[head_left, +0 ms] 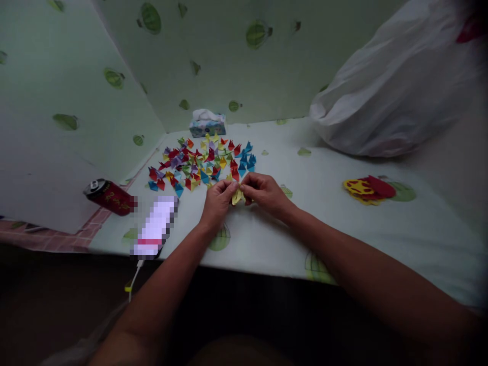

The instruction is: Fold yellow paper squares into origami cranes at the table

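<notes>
Yellow paper (pixel 237 197), a small folded piece, sits between the person's two hands near the middle of the table, just in front of a spread of coloured paper shapes. The left hand (pixel 216 202) pinches it from one side, thumb against the curled fingers, and the right hand (pixel 267 193) pinches it from the other, so the fingertips of both nearly meet over it; its exact folds are partly hidden by them. Behind the hands lie many folded shapes (pixel 235 170) with pointed tips, in red, blue, yellow, green, purple and orange, crowded close together, the blue ones gathered mostly at the right edge. A patterned tissue box (pixel 208 127) stands just beyond them by the wall (pixel 213 61), a white tissue poking out of its top. To the left, a red can (pixel 111 196) with a dark top lies tilted, and near it is a phone (pixel 157 226) with a bright, blurred-out screen and a white cable (pixel 134 279) running from its lower end. Well to the right, red and yellow cutouts (pixel 357 187) lie overlapping on the pale cloth (pixel 274 249), which is printed with green balloons like the wall. A large white bag (pixel 381 91) bulges over the far right corner.
</notes>
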Motion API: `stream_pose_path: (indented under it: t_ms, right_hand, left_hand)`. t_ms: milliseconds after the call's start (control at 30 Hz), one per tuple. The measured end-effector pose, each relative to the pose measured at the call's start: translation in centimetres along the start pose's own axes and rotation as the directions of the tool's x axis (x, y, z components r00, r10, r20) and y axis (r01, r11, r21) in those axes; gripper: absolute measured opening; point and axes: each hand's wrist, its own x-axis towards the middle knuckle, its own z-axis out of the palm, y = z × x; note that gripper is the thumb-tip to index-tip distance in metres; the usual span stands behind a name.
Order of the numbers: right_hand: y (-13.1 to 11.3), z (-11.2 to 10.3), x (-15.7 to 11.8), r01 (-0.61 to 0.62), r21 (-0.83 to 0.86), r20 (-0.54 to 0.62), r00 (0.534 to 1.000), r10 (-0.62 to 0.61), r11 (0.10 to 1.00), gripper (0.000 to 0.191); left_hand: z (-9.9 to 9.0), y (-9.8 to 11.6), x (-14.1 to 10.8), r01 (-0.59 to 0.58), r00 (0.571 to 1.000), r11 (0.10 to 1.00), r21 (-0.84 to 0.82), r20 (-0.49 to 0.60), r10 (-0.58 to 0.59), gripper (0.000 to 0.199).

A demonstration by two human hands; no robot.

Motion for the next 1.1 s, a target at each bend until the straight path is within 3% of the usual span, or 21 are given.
stream_pose_path:
  t_ms: [300, 533, 633, 867, 1100]
  right_hand:
    - [-0.25, 0.36, -0.29, 0.040, -0.086, -0.046, 0.998, -0.044, 0.996, 0.023]
    - [-0.27, 0.50, -0.52, -0.090, 0.279, 0.035, 0.996, 0.083, 0.956, 0.034]
    - [-0.06, 0.45, -0.49, -0.100, 0.312, 0.048, 0.995, 0.089, 0.945, 0.037]
    - [0.15, 0.24, -0.30, -0.062, 0.269, 0.054, 0.997, 0.050, 0.961, 0.040]
    - [-0.74, 0.11, -0.41, 0.038, -0.136, -0.060, 0.997, -0.046, 0.990, 0.025]
  left_hand:
    - [0.24, -0.15, -0.22, -0.059, 0.998, 0.997, 0.048, -0.026, 0.060, 0.030]
    - [0.02, -0.21, -0.33, -0.100, 0.995, 0.993, 0.067, 0.025, 0.099, 0.030]
    - [-0.05, -0.27, -0.33, -0.108, 0.994, 0.991, 0.076, 0.036, 0.106, 0.031]
    - [-0.04, -0.33, -0.27, -0.113, 0.993, 0.991, 0.077, 0.037, 0.111, 0.032]
    - [0.19, 0.26, -0.53, -0.116, 0.993, 0.987, 0.109, 0.016, 0.115, 0.032]
